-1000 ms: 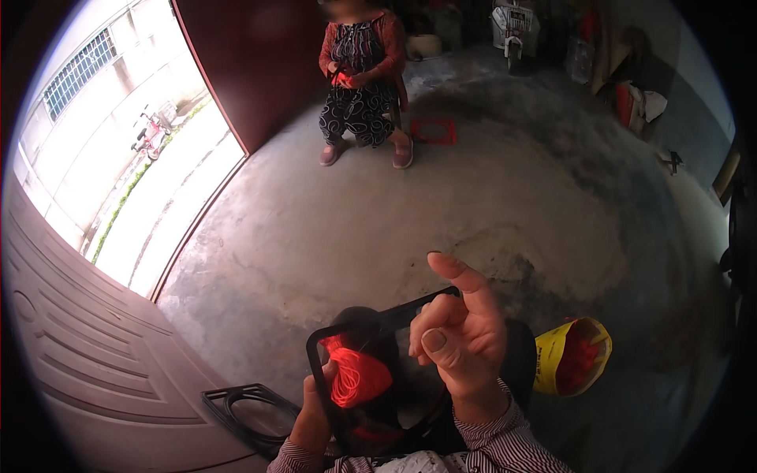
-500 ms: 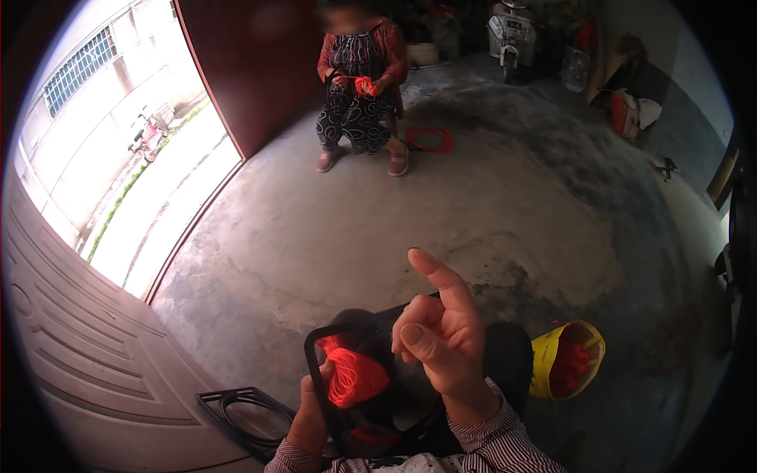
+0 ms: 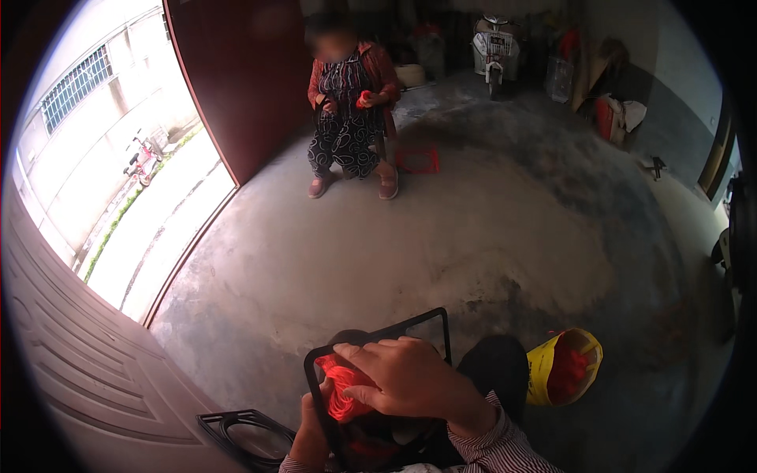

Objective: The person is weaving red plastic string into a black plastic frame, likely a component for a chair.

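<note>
Head view: the right hand [image 3: 410, 378] has lowered to the red cord [image 3: 341, 400], its grip unclear, seemingly bringing both hands to work as the left hand [image 3: 311, 432] grasps the black frame [image 3: 446, 331].

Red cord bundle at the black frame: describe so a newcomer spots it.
Follow the concrete floor down to the black frame at bottom centre. The red cord bundle shows within its left part, partly hidden by the right hand. Unlike the red material in the yellow bag, it shows looped strands through the frame.
</note>
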A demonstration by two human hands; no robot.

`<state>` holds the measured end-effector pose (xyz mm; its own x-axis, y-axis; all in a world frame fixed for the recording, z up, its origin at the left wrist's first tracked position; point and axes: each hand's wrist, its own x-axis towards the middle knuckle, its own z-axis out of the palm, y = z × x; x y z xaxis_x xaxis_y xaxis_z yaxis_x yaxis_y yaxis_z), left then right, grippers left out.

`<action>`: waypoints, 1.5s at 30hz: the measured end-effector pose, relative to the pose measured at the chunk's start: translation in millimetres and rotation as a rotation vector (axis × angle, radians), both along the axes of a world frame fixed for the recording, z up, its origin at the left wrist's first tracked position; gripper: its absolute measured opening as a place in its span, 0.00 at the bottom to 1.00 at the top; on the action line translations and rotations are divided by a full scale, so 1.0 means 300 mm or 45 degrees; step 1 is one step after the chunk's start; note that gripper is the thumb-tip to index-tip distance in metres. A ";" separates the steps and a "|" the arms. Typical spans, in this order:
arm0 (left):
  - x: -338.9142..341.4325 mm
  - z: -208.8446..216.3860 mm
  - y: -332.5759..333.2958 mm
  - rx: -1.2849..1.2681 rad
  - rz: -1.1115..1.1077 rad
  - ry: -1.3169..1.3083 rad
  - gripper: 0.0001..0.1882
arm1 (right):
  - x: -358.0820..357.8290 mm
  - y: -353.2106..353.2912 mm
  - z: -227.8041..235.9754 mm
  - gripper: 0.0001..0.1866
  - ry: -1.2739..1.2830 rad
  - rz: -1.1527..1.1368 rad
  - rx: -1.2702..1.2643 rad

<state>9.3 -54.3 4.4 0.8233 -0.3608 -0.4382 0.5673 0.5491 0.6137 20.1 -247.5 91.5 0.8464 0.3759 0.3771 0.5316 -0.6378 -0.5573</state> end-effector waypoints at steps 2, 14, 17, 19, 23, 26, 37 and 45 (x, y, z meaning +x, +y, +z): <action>0.018 -0.094 0.046 -0.060 -0.093 -0.072 0.27 | 0.008 0.016 -0.008 0.29 0.117 -0.009 -0.087; 0.020 -0.074 0.043 -0.181 -0.133 -0.135 0.28 | 0.029 0.039 -0.031 0.28 0.211 0.049 -0.058; 0.001 -0.018 0.025 -0.074 -0.092 -0.100 0.29 | 0.029 0.040 -0.037 0.28 0.188 0.041 -0.048; 0.006 -0.021 0.023 -0.084 -0.086 -0.096 0.29 | 0.030 0.044 -0.038 0.28 0.208 0.046 -0.066; 0.008 -0.028 0.024 -0.082 -0.086 -0.099 0.30 | 0.033 0.041 -0.058 0.28 0.188 0.041 -0.048; 0.014 -0.039 0.028 -0.167 -0.111 -0.145 0.29 | 0.034 0.042 -0.064 0.28 0.175 0.037 -0.033; 0.020 -0.024 0.017 -0.158 -0.130 -0.105 0.29 | 0.035 0.035 -0.064 0.26 0.246 0.025 -0.049; 0.031 -0.084 0.046 -0.141 -0.145 -0.113 0.30 | 0.016 0.039 0.017 0.45 0.397 -0.024 0.221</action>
